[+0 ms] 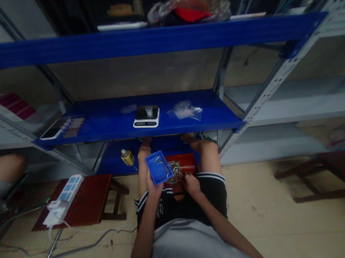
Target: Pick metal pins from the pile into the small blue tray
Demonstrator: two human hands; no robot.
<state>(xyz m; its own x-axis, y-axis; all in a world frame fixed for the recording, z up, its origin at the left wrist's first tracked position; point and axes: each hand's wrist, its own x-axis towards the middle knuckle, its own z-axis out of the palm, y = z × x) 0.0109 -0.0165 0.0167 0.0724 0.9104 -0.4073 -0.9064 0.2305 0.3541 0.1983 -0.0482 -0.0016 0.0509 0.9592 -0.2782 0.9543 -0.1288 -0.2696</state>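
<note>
Wearing a grey shirt (191, 248) nearest the camera. Sitting before a blue shelf (103, 119), well beyond the left hand (153, 188). Working over a reddish stool (188, 159), just ahead of the right hand (192, 185). Gripping a blue tray (158, 175) in the left hand, just ahead of the wrist. Facing a scale (142, 123) on the shelf, straight ahead of the left hand. Reaching to a heap of nails (176, 170) on the stool, between both hands, with right-hand fingers curled at its edge; cannot tell whether pinching any. Carrying a few more in the tray.
</note>
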